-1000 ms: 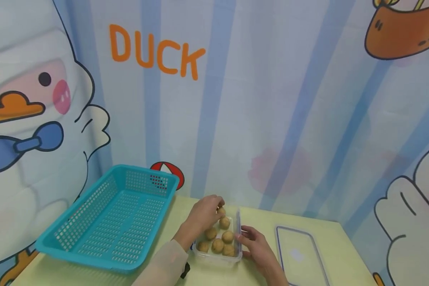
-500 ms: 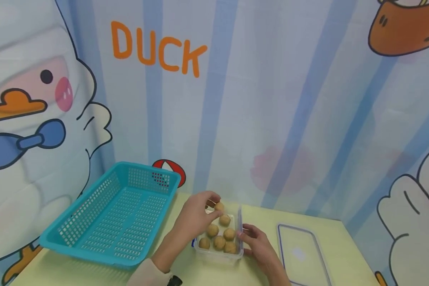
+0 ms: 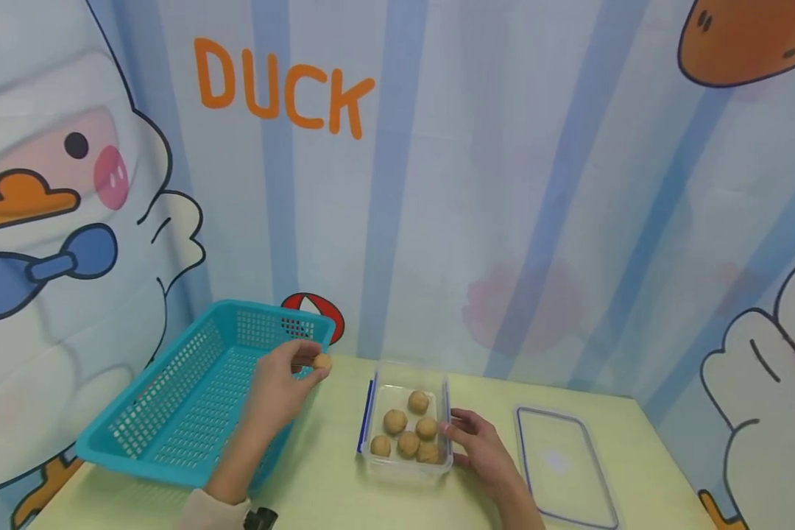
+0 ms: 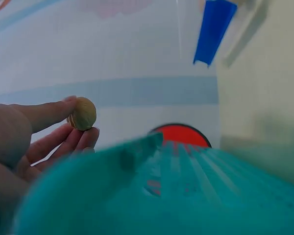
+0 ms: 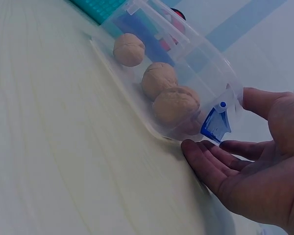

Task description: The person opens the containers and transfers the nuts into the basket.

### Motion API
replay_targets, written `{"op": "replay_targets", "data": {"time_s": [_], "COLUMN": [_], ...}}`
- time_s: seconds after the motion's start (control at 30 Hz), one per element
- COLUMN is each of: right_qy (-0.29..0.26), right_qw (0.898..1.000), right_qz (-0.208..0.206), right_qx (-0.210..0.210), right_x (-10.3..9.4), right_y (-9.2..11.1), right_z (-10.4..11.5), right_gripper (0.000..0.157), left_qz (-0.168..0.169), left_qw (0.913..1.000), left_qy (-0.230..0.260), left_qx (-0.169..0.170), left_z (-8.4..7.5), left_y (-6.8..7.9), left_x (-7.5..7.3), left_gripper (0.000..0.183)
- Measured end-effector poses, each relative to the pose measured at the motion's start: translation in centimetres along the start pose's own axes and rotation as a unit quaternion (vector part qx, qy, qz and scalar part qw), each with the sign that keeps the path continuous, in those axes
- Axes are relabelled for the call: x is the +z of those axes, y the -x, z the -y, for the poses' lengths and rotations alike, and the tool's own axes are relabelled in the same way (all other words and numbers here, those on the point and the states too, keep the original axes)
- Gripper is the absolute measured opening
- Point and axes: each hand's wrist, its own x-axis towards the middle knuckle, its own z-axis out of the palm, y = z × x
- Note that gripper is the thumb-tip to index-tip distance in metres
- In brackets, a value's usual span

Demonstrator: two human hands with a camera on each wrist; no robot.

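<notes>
My left hand [image 3: 280, 386] pinches a walnut [image 3: 322, 361] between thumb and fingertips, over the right rim of the turquoise basket [image 3: 106, 465]. In the left wrist view the same walnut [image 4: 82, 113] shows beyond the blurred basket wall [image 4: 112, 191]. Several more walnuts [image 3: 394, 422] lie inside a clear plastic container [image 3: 407, 471] with blue clips. At its right side my right hand [image 3: 483, 449] holds the container, thumb at the rim and fingers lower down. The right wrist view shows that hand [image 5: 264, 166] around a blue clip [image 5: 216, 123] on the container's wall.
A clear lid [image 3: 563, 464] with a blue edge lies on the pale yellow table [image 3: 642, 478], right of my right hand. Behind the table hangs a striped curtain [image 3: 430, 221] with duck drawings. A strip of table separates basket and container.
My left hand has lifted a walnut out of the container and carried it left to the basket's edge. My right hand stays at the container's side.
</notes>
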Motion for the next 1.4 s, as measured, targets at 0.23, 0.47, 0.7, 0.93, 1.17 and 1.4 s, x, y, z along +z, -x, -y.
{"op": "replay_targets", "data": {"time_s": [0.23, 0.47, 0.7, 0.93, 1.17, 1.4], "right_qy": [-0.003, -0.003, -0.007, -0.01, -0.008, -0.01], "right_qw": [1.0, 1.0, 1.0, 1.0, 1.0, 1.0], "right_qz": [-0.006, -0.009, -0.007, -0.002, -0.007, -0.005], "right_qx": [-0.004, 0.0, -0.001, 0.001, -0.003, -0.001], "right_x": [0.2, 0.0, -0.1, 0.0, 0.0, 0.0], "right_y": [0.1, 0.3, 0.3, 0.2, 0.1, -0.1], "right_z": [0.0, -0.1, -0.1, -0.3, -0.3, -0.4], "right_gripper": [0.058, 0.058, 0.06, 0.061, 0.061, 0.06], "left_qz": [0.012, 0.034, 0.051, 0.075, 0.082, 0.091], "left_qw": [0.9984, 0.9934, 0.9873, 0.9819, 0.9805, 0.9803], "left_qy": [-0.024, -0.076, -0.115, -0.125, -0.129, -0.135], "left_qx": [-0.05, -0.078, -0.097, -0.121, -0.123, -0.113], "left_z": [2.9, 5.2, 6.1, 6.1, 6.2, 5.9], "left_y": [0.9, 1.2, 1.1, 1.0, 1.0, 1.2], "left_x": [-2.5, -3.0, -2.8, -2.8, -2.9, -3.0], "left_gripper": [0.039, 0.037, 0.034, 0.031, 0.037, 0.046]}}
